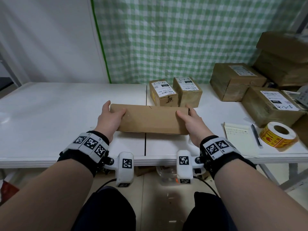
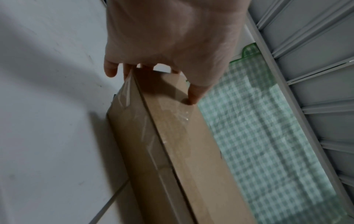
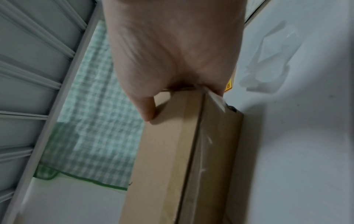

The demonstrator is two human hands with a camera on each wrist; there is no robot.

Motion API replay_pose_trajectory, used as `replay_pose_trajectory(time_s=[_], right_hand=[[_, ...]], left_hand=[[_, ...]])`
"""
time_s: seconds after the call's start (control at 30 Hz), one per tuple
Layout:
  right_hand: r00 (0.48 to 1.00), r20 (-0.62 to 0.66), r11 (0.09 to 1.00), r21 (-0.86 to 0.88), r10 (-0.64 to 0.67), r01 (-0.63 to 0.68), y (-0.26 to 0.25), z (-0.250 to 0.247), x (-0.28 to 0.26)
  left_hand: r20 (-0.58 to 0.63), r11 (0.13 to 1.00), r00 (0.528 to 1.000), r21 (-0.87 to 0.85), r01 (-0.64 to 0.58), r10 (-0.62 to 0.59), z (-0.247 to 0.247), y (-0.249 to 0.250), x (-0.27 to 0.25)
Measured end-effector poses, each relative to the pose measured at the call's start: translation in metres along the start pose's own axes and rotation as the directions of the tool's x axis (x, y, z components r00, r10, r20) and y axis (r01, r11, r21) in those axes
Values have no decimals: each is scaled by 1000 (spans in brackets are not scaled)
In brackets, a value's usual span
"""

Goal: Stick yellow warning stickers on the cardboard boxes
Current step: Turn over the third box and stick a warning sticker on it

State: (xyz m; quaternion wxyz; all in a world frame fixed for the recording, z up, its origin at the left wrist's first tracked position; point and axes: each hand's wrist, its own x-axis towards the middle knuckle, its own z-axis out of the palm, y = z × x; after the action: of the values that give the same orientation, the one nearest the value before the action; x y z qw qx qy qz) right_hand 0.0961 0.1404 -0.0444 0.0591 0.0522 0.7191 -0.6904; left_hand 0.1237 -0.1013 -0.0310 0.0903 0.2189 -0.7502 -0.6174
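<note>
Near the front edge of the white surface (image 1: pixel 50 114), just ahead of you, you hold a long plain cardboard box (image 1: pixel 150 120) by its two short ends. Your left hand (image 1: pixel 109 118) wraps the left end, thumb lying on the top face and the other fingers curled round the far side; in the left wrist view the thumb (image 2: pixel 195 95) presses onto the box (image 2: pixel 172 144) near a patch of clear tape. Your right hand (image 1: pixel 191 121) mirrors it on the right end, thumb on top, fingers hidden behind the end. So each grip is closed round the box, clamping it between the two palms. In the right wrist view the right hand (image 3: pixel 172 50) covers the end of the box (image 3: pixel 168 159), and a scrap of yellow label (image 3: pixel 229 87) shows just past the fingers; you cannot tell what it is stuck to. Whether the box rests on the surface or hangs just above it cannot be told.

Behind the box stand two small labelled cartons (image 1: pixel 175 92), side by side and touching. To your right lie a notepad (image 1: pixel 240 139) with a pen (image 1: pixel 256 135) across its right edge, and just beside them the roll of yellow warning stickers (image 1: pixel 278 135), lying flat. Larger cartons (image 1: pixel 236 80) are stacked at the far right, against the green checked curtain (image 1: pixel 175 35).
</note>
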Motion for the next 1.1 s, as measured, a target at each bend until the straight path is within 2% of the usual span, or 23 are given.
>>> replay_pose_trajectory(time_s=[0.1, 0.17, 0.2, 0.27, 0.33, 0.4, 0.47, 0.53, 0.63, 0.77, 0.87, 1.0, 1.1], right_hand=[[1000, -7, 999, -34, -15, 15, 1, 1, 0], [1000, -4, 998, -58, -31, 31, 2, 1, 2], [999, -4, 997, -67, -41, 40, 4, 1, 5], [999, 5, 995, -85, -51, 51, 6, -2, 9], [998, 15, 994, -99, -54, 55, 7, -4, 12], [998, 18, 993, -105, -57, 58, 6, -6, 13], [998, 20, 991, -118, -63, 65, 3, -8, 11], [998, 1, 987, -152, -60, 60, 0, -12, 12], [996, -89, 961, -276, -20, -6, -3, -23, 23], [969, -236, 893, -447, -71, -43, -3, -36, 37], [964, -254, 790, -605, -76, -97, -2, -44, 48], [971, -237, 628, -751, 31, -203, 4, -45, 67], [974, -214, 479, -849, 68, -221, 8, -47, 80]], left_hand=[[-53, 989, 999, 149, -5, 13, 3, -2, 1], [-111, 926, 986, 370, -73, 122, 8, 3, -2], [-99, 870, 975, 476, -130, 200, 12, 7, -4], [27, 714, 946, 649, -261, 322, 22, 16, -9], [212, 552, 916, 743, -377, 340, 34, 21, -11], [366, 458, 882, 756, -468, 296, 45, 24, -14], [449, 405, 847, 745, -530, 285, 56, 27, -15], [464, 371, 832, 747, -552, 303, 61, 27, -14], [453, 377, 829, 742, -555, 328, 64, 25, -7], [449, 354, 822, 749, -560, 350, 70, 24, -1], [439, 310, 823, 775, -550, 361, 76, 25, 6], [458, 272, 824, 791, -549, 333, 83, 27, 19], [477, 264, 826, 791, -552, 299, 86, 31, 27]])
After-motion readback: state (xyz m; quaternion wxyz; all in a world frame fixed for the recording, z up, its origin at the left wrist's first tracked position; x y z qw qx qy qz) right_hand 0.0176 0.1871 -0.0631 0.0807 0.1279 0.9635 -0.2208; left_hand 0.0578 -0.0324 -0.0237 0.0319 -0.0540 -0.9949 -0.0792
